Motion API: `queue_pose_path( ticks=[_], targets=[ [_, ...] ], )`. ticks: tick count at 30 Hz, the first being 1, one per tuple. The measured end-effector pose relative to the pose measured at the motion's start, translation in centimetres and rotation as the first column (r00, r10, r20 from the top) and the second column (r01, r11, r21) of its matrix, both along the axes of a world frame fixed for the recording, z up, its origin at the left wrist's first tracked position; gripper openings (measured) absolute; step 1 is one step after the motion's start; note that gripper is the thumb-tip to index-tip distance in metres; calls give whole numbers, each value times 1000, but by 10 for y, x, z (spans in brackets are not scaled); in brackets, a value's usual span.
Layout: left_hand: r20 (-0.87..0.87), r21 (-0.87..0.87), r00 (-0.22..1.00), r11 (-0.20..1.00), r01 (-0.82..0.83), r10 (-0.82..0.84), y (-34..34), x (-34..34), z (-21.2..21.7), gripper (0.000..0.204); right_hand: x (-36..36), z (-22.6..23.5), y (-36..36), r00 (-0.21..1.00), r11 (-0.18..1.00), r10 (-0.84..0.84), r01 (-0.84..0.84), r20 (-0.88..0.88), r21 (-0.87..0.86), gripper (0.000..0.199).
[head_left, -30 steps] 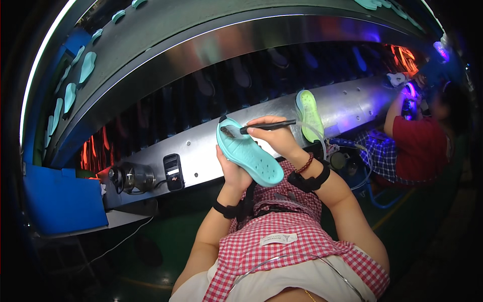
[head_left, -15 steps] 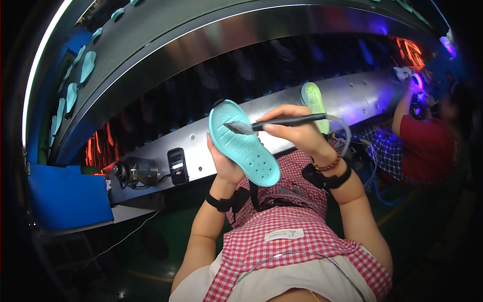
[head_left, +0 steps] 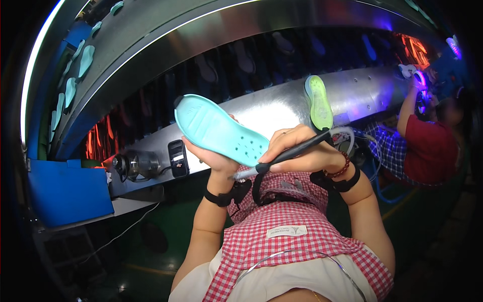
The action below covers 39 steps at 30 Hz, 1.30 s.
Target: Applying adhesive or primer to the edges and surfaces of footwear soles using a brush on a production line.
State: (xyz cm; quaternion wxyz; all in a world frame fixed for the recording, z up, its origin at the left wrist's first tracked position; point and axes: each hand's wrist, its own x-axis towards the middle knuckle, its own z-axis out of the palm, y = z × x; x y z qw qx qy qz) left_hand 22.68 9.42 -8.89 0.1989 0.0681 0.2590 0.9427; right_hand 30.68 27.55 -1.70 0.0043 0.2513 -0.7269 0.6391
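Note:
A turquoise shoe sole (head_left: pixel 211 127) lies tilted across my left hand (head_left: pixel 217 161), which grips it from beneath and along its near edge; some of the fingers are hidden under it. The sole has a row of small holes at its right end and a dark patch on its far left tip. In my right hand (head_left: pixel 309 150) is a black-handled brush (head_left: pixel 297 152) with a clear hose at its back end. Its pale bristles point down-left, beside the sole's near edge and close to my left wrist.
A yellow-green sole (head_left: pixel 319 103) lies on the metal ledge (head_left: pixel 266 104). Left on the ledge are a black-framed device (head_left: pixel 177 158) and a glass jug (head_left: pixel 142 166), near a blue box (head_left: pixel 70 194). Turquoise soles (head_left: pixel 86 60) line the upper belt. A co-worker in red (head_left: pixel 432 143) sits at right.
The brush has left the sole's upper face and moved down to its near edge. My left hand has shifted the sole leftward and turned it flatter.

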Motion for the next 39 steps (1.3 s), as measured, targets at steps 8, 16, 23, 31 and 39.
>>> queue_pose_path(
  ticks=[8,16,23,31,39],
  targets=[
    [-147,-20,976,986,-164,159,-6,-7,27,81,4,-14,5,993,999,-30,28,-115,-18,18],
    [-160,-70,980,989,-127,115,-6,-10,41,85,4,-21,5,996,994,-38,46,82,-98,22],
    [162,5,979,992,-127,125,7,5,55,81,8,-46,-2,883,699,95,270,460,-662,19],
    [104,-116,946,941,317,-306,-10,8,6,55,19,-7,-8,949,977,-136,176,285,-119,17],
    [167,-190,803,781,595,-572,-19,-6,33,46,5,1,9,991,994,107,-109,79,18,22]
  ],
)
